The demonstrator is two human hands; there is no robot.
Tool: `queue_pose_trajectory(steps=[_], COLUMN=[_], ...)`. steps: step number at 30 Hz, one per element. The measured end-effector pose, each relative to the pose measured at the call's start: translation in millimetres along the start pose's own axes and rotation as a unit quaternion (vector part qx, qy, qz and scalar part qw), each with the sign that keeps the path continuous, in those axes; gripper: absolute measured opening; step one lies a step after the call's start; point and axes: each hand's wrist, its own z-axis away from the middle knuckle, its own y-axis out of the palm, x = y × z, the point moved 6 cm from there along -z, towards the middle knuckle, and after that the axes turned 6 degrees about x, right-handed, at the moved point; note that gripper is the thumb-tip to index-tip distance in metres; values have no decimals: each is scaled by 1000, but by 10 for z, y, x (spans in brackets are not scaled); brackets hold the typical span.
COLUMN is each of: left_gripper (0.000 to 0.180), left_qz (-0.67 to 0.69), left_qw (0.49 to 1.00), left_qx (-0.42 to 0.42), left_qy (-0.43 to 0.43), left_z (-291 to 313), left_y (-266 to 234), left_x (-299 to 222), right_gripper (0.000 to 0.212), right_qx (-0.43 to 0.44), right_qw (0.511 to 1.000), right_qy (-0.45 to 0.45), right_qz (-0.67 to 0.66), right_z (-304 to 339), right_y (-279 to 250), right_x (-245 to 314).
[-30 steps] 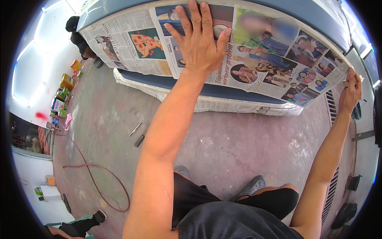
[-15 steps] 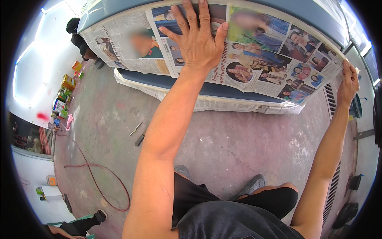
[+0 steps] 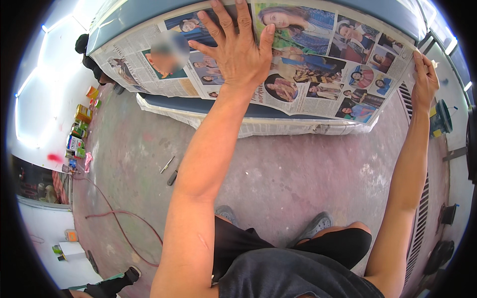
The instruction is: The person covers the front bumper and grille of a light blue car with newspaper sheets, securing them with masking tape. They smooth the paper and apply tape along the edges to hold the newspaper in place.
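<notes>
Pressing flat, left hand (image 3: 238,52) fingers spread on newspaper sheet (image 3: 298,64) covering blue panel (image 3: 218,105); lower paper edge overhangs panel. Right hand (image 3: 424,79) pinches sheet's right edge. Bare concrete floor (image 3: 298,169) open below, cans (image 3: 79,131) far left.

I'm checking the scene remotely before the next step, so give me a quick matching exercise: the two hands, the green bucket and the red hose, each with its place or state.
1. left hand
2. right hand
3. green bucket
4. red hose

a. lying on the floor at left
b. gripping the newspaper's right edge
c. pressed flat, fingers spread, on the newspaper
d. standing at far right

Pairs: 1-c, 2-b, 3-d, 4-a
</notes>
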Motion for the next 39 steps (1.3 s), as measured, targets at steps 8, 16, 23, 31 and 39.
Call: queue_pose_trajectory(steps=[8, 16, 23, 31, 39], left_gripper=[86, 79, 84, 86, 83], left_qz=[48, -78, 52, 11, 49], left_qw=[999, 996, 999, 999, 998], left_qx=[-2, -39, 4, 43, 40], left_qy=[-14, 2, 2, -1, 7], left_z=[34, 94, 43, 86, 94], left_y=[66, 67, 221, 325, 402], left_x=[-285, -619, -751, -1015, -1200], right_gripper=[34, 28, 28, 29, 29], right_qx=[6, 13, 14, 15, 8], right_qw=[1000, 999, 1000, 999, 999], right_qy=[-17, -27, -23, -41, -45], right_qz=[-7, -11, -13, -27, -7], right_z=[7, 64, 9, 34, 80], right_y=[20, 33, 48, 10, -20], right_x=[8, 54, 50, 14, 93])
